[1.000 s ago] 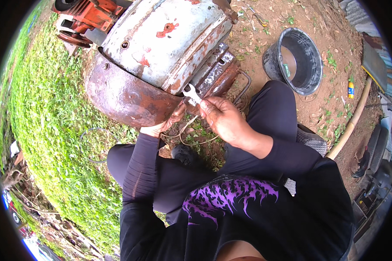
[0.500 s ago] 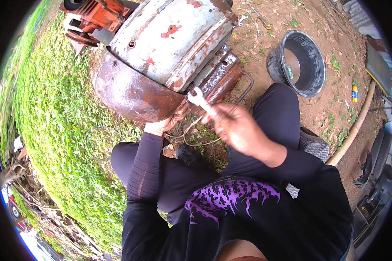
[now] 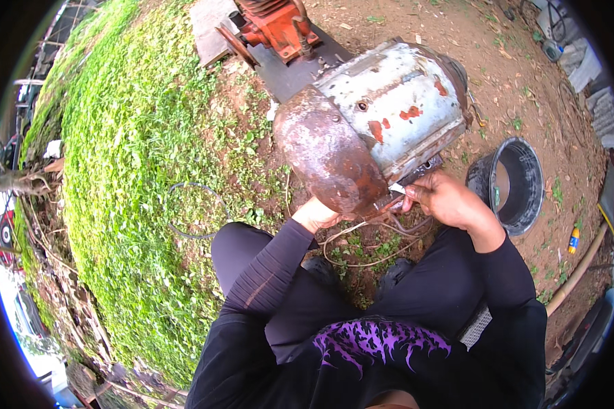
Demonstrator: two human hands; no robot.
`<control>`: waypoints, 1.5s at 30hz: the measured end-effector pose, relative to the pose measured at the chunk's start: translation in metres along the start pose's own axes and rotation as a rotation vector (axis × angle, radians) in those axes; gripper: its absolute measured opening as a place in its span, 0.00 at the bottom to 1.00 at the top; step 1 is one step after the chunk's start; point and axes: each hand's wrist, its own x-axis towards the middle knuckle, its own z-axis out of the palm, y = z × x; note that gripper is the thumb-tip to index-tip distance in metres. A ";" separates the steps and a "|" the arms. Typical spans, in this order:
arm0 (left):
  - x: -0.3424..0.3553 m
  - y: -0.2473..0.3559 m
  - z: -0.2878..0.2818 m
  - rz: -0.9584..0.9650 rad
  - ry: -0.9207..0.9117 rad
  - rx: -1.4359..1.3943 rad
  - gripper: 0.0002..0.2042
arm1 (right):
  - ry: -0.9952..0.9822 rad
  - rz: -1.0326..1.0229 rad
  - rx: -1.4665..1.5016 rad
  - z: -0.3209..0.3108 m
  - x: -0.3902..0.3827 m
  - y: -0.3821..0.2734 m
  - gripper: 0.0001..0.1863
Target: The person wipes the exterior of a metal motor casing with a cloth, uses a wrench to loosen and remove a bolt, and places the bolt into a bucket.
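Note:
A large electric motor (image 3: pixel 416 102) with worn white paint and red patches lies in front of me. Its rounded, rusty end cover (image 3: pixel 331 153) faces my side. Under the lower edge of that cover is my left hand (image 3: pixel 318 214), its fingers mostly hidden behind the metal. My right hand (image 3: pixel 450 201) is closed round a wrench (image 3: pixel 397 188), of which only a short pale end shows. That end is at the corner between the cover and the motor's base; whether it sits on a bolt, I cannot tell.
A red compressor pump (image 3: pixel 280 31) with a pulley stands beyond the motor. To the right is a black bucket (image 3: pixel 484 178). A yellow-and-blue bottle (image 3: pixel 574 240) stands on the dirt. A loose cable (image 3: pixel 331 249) lies between my feet. Grass (image 3: pixel 136 170) spreads on the left.
My right hand has brought the wrench from in front of the motor in against the base, beside the cover. My left hand stays under the cover. The view has shifted left.

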 end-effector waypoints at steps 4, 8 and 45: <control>-0.004 0.006 -0.005 0.005 -0.168 -0.272 0.25 | 0.113 -0.005 -0.017 0.015 -0.003 0.013 0.18; -0.003 0.005 -0.005 0.061 -0.213 -0.300 0.22 | 0.186 0.006 0.050 0.023 -0.001 0.028 0.17; -0.007 0.000 0.049 -0.067 0.401 0.154 0.07 | 0.990 0.227 0.124 -0.159 -0.087 0.161 0.12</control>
